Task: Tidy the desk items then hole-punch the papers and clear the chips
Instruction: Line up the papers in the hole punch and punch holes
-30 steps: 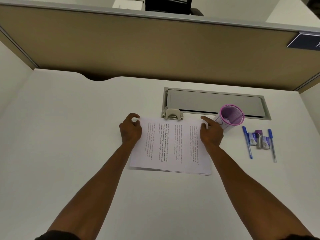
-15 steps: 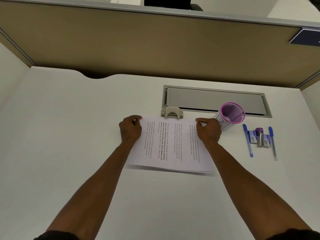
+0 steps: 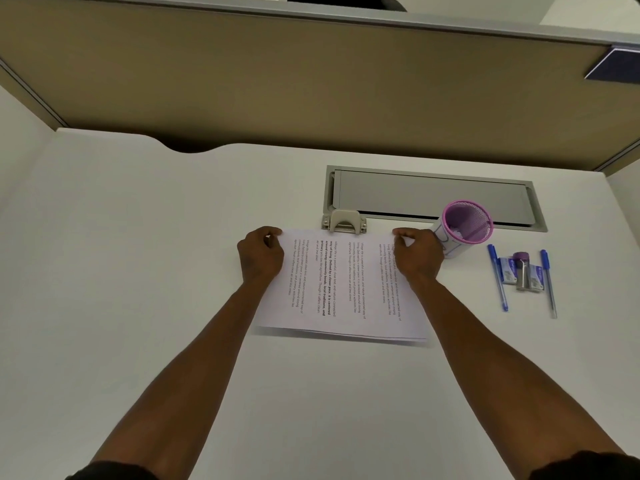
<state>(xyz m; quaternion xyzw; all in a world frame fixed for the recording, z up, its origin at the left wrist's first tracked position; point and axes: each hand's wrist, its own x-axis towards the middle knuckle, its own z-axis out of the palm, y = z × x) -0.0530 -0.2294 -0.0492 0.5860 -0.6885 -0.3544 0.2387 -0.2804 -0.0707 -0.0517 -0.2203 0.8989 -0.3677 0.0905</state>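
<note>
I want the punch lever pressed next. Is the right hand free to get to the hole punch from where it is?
Probably yes, once it lets go. The right hand pinches the papers' far corner, and the hole punch sits just beyond the papers' far edge with nothing standing between them; the purple cup is on the other side.

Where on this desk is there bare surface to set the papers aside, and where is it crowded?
Bare desk spreads left of the left hand, and in front of the papers between the forearms. It is crowded to the right: mesh cup beside the right hand, then pens and small items. The hole punch meets the papers' far edge.
</note>
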